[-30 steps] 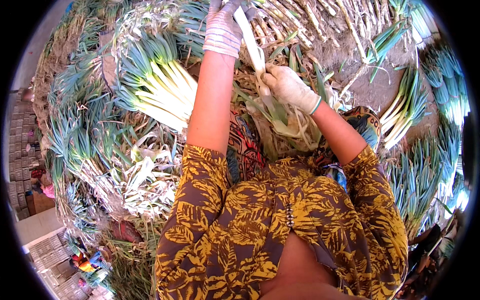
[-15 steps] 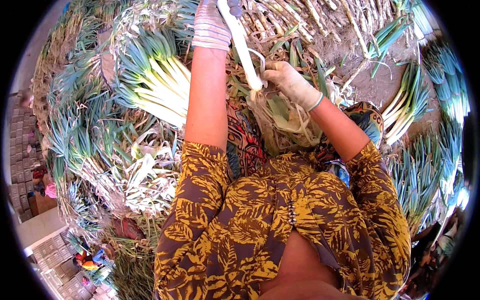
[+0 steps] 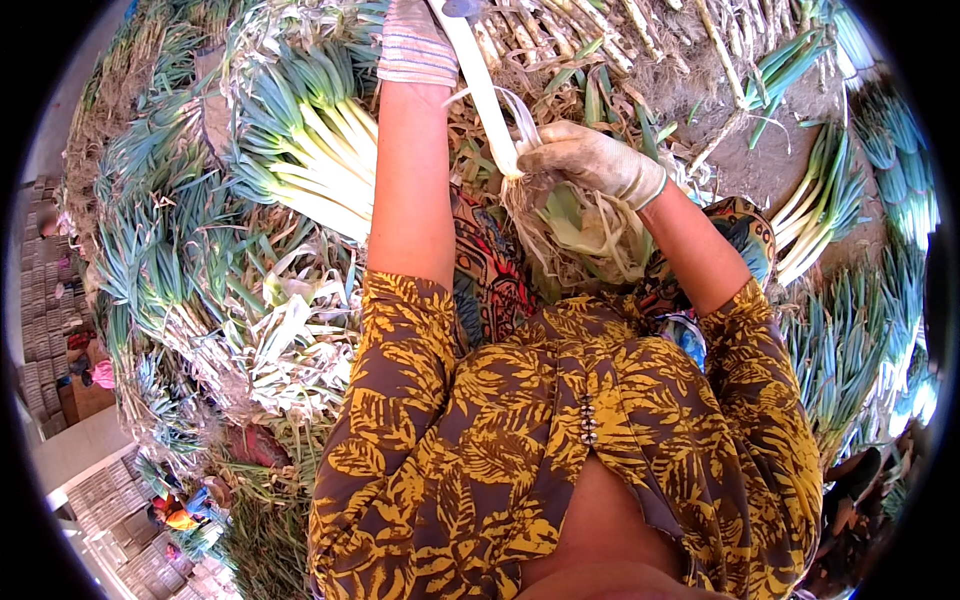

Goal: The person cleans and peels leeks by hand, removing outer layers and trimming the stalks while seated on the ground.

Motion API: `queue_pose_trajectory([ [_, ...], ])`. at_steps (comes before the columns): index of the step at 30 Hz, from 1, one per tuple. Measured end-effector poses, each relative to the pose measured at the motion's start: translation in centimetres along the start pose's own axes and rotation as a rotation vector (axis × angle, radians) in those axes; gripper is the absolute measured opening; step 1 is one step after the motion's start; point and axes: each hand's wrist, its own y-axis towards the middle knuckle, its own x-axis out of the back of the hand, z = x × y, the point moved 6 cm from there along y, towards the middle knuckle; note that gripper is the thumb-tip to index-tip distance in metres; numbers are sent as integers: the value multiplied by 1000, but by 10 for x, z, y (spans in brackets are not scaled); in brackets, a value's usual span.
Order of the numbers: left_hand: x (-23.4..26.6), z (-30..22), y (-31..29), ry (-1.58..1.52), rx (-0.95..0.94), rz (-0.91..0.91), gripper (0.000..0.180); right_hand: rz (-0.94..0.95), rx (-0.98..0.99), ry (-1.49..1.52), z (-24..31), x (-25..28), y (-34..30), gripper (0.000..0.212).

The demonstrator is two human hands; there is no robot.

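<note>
A white leek stalk (image 3: 485,95) slants down in front of me, its stringy roots (image 3: 518,195) at the lower end. My left hand (image 3: 418,42), in a striped knit glove, is closed around its upper part at the top edge of the view; its fingers are mostly cut off or hidden. Beside the root end, my gloved right hand (image 3: 592,162) pinches a thin pale strip of leek skin (image 3: 522,115), which curls away from the stalk. Under that hand, loose peeled leek leaves (image 3: 590,235) lie in a heap by my patterned trouser legs.
Cleaned leeks (image 3: 320,150) lie fanned out beside my left forearm. A smaller bunch (image 3: 815,205) rests on the ground at right. Unpeeled leeks with dirty roots (image 3: 600,40) are heaped ahead. Withered leaves (image 3: 310,340) pile up at left; more green leeks (image 3: 840,330) line the right.
My right hand has turned and shifted slightly, staying near the root end. The pale strip now stands out farther from the stalk in a larger curl.
</note>
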Motion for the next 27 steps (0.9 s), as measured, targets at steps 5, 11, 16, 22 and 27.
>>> queue_pose_trajectory([
  [5, 1, 0, -2, 16, 0, -11, 33, -13, 9, 12, 7, -5, -3, 30],
  [11, 2, 0, -4, 34, 8, -31, 32, 33, 47, 67, 1, -5, 0, 30],
  [16, 5, 1, 3, 43, 23, -10, 32, -35, -62, 238, -12, -3, 0, 25],
  [22, 1, -1, 2, 90, 62, -2, 31, -63, -29, 22, -3, -8, 1, 30],
  [27, 30, 6, 11, 246, 28, -231, 23, -66, -64, 12, -11, -5, 5, 33],
])
